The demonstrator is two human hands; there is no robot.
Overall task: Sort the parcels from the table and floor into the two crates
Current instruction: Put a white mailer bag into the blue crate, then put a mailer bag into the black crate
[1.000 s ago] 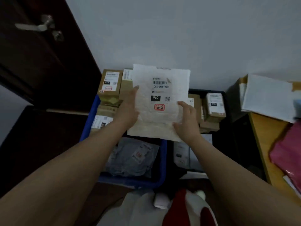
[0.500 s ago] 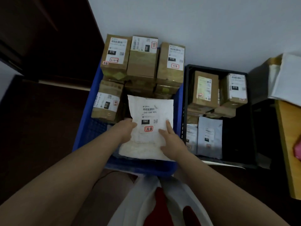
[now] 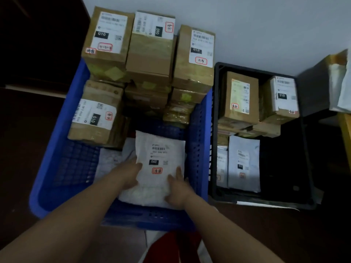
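A white padded parcel [image 3: 160,149] with a printed label and a red stamp lies low in the near part of the blue crate [image 3: 55,149], on top of other soft parcels. My left hand [image 3: 129,173] holds its left edge with the thumb on top. At its lower right corner my right hand [image 3: 178,186] grips it. Several brown cardboard boxes [image 3: 150,50] are stacked at the crate's far end. To the right stands the black crate [image 3: 213,130], with cardboard boxes [image 3: 239,97] and grey mailers [image 3: 244,164] inside.
The crates stand on a dark floor against a pale wall. A yellow table edge [image 3: 345,133] and a white parcel [image 3: 340,88] on it show at the far right. A dark door is at the left. Red and white clothing is at the bottom.
Both hands have brought the white parcel down from chest height into the blue crate, and my view has tilted down onto the crates.
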